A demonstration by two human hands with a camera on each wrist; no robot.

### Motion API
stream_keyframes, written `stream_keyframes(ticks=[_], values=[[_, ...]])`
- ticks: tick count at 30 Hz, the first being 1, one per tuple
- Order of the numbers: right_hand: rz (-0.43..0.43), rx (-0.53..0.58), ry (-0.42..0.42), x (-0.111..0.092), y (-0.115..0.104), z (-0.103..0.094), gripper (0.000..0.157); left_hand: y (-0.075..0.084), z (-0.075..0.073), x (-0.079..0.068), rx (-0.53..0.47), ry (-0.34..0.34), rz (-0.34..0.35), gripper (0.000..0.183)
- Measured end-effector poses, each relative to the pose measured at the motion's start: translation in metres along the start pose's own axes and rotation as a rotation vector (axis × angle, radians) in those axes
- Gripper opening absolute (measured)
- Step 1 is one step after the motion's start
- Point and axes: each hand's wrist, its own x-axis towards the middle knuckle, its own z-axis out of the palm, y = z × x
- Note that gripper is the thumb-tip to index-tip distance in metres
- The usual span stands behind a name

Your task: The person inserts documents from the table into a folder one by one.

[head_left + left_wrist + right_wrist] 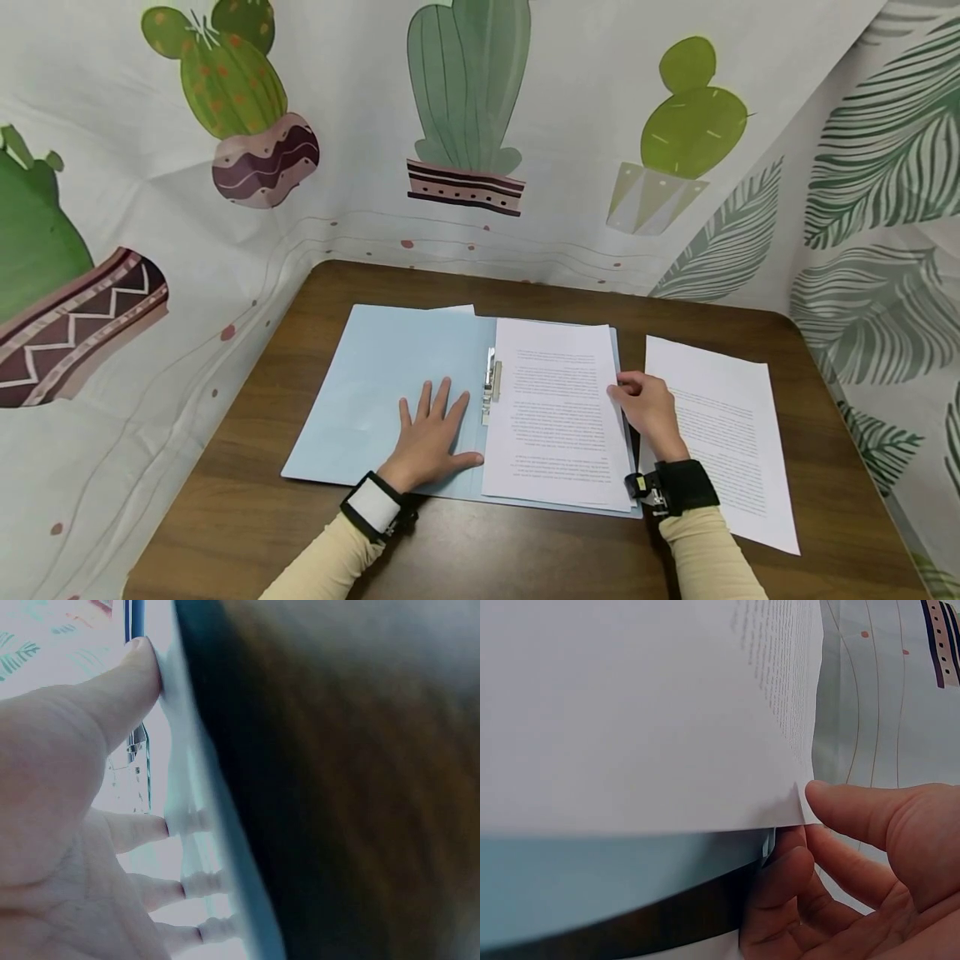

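Note:
A light blue folder point(375, 367) lies spread out on the table, with a metal lever clip point(491, 379) near its fold. My left hand point(427, 442) rests flat on the folder's left cover, fingers spread and thumb pointing at the printed sheets. Those white printed sheets point(558, 417) lie on the right cover, beside the clip. At their right edge my right hand point(651, 412) pinches the paper. In the right wrist view the thumb point(855, 810) is on top of the paper edge and the other fingers are curled below it.
Another printed sheet point(720, 417) lies on the brown wooden table point(480, 550) to the right, partly under my right forearm. A white paper corner point(453, 309) sticks out behind the left cover. A cactus-patterned cloth point(570, 125) hangs behind the table.

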Motion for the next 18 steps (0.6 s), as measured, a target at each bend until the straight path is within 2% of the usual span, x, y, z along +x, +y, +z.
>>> stream_keyframes(ticks=[13,18], values=[[-0.013,0.019,-0.010,0.000,0.001,-0.002,0.039,0.007,-0.009,0.000,0.019,-0.030,-0.016,0.100],[-0.018,0.008,-0.006,0.000,0.002,-0.003,0.040,0.009,-0.015,0.001,0.012,-0.021,-0.011,0.088]])
